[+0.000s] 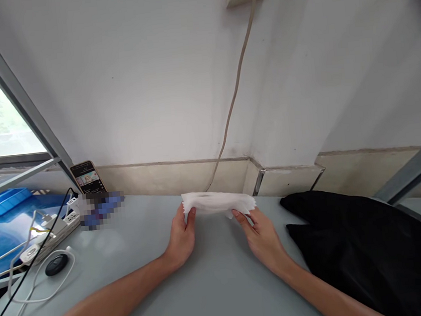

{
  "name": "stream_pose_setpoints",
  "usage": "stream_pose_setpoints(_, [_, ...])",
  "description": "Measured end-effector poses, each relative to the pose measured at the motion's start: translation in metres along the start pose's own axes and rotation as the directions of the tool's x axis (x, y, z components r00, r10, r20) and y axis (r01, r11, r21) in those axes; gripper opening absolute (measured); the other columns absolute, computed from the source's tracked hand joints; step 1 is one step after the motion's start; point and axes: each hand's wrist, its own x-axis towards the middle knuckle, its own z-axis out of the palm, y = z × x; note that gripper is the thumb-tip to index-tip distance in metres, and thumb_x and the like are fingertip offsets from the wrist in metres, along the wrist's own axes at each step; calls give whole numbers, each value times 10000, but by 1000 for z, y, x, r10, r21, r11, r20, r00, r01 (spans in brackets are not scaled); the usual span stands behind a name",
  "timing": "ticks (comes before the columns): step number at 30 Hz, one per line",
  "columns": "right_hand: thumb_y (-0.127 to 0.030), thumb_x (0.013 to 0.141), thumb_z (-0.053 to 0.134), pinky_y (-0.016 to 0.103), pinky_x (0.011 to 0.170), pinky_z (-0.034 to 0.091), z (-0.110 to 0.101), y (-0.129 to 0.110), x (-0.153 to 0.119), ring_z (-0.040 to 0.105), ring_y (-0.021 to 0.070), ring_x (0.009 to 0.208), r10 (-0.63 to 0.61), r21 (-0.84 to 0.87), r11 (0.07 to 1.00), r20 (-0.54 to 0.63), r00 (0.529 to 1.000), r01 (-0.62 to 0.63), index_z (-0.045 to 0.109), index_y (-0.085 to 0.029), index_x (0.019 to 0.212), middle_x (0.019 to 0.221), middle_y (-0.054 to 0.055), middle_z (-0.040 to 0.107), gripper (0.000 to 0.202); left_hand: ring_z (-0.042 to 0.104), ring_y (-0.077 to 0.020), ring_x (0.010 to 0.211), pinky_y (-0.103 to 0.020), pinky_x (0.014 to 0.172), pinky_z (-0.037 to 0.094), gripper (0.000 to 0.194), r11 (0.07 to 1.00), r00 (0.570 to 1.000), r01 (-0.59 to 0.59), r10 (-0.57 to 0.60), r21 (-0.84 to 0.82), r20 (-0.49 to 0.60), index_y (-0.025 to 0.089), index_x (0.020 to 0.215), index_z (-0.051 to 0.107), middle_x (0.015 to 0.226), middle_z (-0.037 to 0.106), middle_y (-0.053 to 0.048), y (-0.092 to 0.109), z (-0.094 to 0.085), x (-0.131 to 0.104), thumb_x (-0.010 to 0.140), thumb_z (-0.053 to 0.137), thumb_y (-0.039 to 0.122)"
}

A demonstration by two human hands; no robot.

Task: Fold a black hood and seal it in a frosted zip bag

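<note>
Between my two hands, a white soft packet or folded sheet (218, 202) with zigzag-cut ends is held above the grey table (221, 285). My left hand (182, 236) pinches its left end, thumb on the near side. At the right end, my right hand (259, 232) grips it the same way, with the thumb in front. The fingers behind the white packet are mostly hidden.
Black cloth (362, 248) lies on the right. At the left are a propped phone (88, 178), a power strip (60, 235) with cables, a black round object (56, 265) and a blue tray (6, 201). A cable (238, 77) hangs down the wall.
</note>
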Motion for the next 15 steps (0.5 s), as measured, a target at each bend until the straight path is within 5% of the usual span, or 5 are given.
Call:
stream_pose_setpoints(9, [-542, 1070, 458, 416, 924, 527, -5, -5, -1, 651, 306, 1052, -70, -53, 996, 6, 997, 71, 745, -282, 1190, 1147, 87, 718, 406, 658, -293, 1090, -423, 1038, 482, 408, 1000, 1000, 17, -17, 0, 11, 198, 1156, 690, 1111, 743, -98, -3, -5, 6, 1087, 507, 556])
stream_pose_setpoints(15, [-624, 1020, 536, 369, 796, 545, -4, -15, 0, 687, 284, 1002, 111, 123, 985, 57, 992, -117, 725, -267, 1173, 1151, 63, 770, 432, 611, -221, 858, -323, 781, 501, 447, 984, 989, 120, -107, -134, 100, 208, 925, 587, 906, 676, -47, 2, -6, 7, 1022, 565, 644])
